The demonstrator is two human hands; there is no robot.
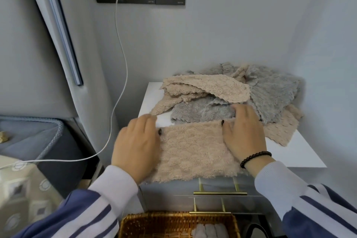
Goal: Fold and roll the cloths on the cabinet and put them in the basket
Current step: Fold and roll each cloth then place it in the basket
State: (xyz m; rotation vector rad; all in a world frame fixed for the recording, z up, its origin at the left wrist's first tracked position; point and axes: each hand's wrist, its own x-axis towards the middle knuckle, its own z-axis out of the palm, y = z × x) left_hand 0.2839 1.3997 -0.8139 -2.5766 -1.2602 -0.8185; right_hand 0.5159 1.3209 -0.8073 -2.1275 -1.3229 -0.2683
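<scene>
A beige fluffy cloth (193,150) lies flat and folded at the front of the white cabinet top (301,152). My left hand (137,145) holds its left edge, thumb on top and fingers curled at the far corner. My right hand (244,133) holds its right edge the same way. Behind it a heap of beige cloths (208,87) and grey cloths (270,94) covers the back of the cabinet. A wicker basket (154,222) stands below the cabinet front, with rolled grey cloths (208,230) inside.
A white charger cable (119,63) hangs from the wall socket down past the cabinet's left side. The cabinet's drawers have brass handles (220,193). A bed with a patterned cover (23,189) is at the left. Walls close in behind and to the right.
</scene>
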